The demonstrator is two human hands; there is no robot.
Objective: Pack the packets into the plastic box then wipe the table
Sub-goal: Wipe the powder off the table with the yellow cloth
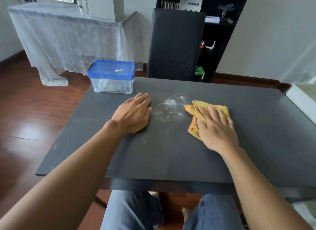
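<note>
A clear plastic box (112, 83) with a blue lid closed on top stands at the far left corner of the dark table (171, 152); packets show faintly through its wall. A white powdery smear (169, 106) lies on the table's middle. My left hand (135, 112) rests flat on the table just left of the smear, holding nothing. My right hand (216, 125) presses flat on a crumpled yellow cloth (217, 108) just right of the smear.
A black chair (176, 45) stands behind the table's far edge. Behind it is a black shelf unit (222, 33). A side table draped in white lace (68, 39) stands at the back left. A pale object (304, 94) sits off the table's right edge.
</note>
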